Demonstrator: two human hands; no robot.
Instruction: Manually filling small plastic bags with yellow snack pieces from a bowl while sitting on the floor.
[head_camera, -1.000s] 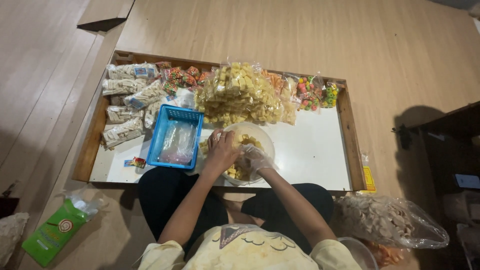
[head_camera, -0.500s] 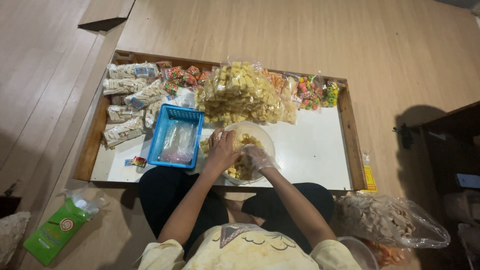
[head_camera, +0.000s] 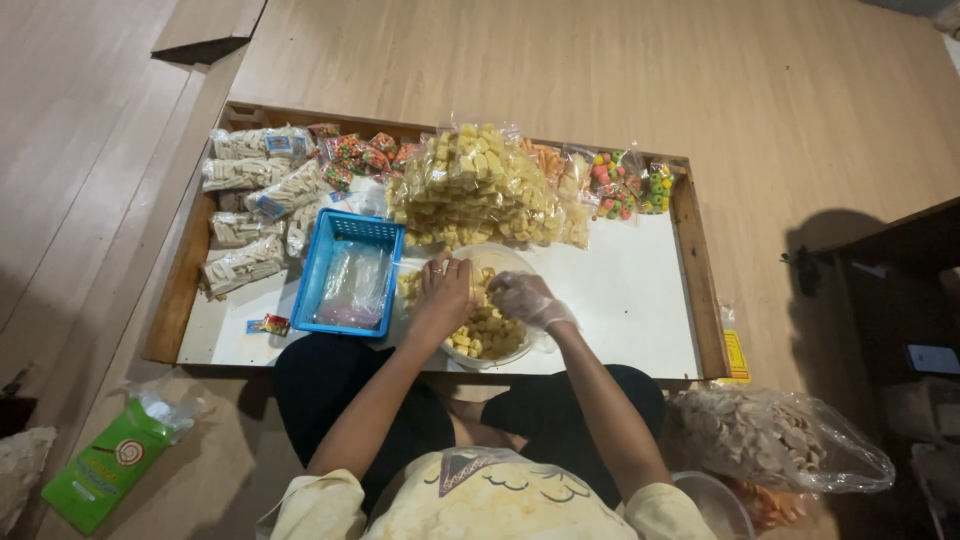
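Yellow snack cubes (head_camera: 487, 330) fill a white bowl (head_camera: 515, 257) set on the white surface of a wooden-rimmed tray (head_camera: 625, 300), at its near edge and just in front of the seated person. The bare left hand (head_camera: 442, 297) is laid over the left side of the bowl, fingers curled down toward the cubes; whether anything is pinched between them cannot be told. The right hand (head_camera: 527, 297), covered by a clear plastic glove, is held over the right part of the bowl with fingers loosely bent, and its grip cannot be made out either. Just left of the bowl a blue basket (head_camera: 352, 273) with clear bags inside is placed. Behind the bowl a large pile of bagged yellow cubes (head_camera: 475, 185) is stacked. Packs of pale sticks (head_camera: 255, 205) are ranged along the tray's left side, and bags of coloured rings (head_camera: 625, 185) are seen at the far right corner. A green packet (head_camera: 100, 475) lies on the floor.
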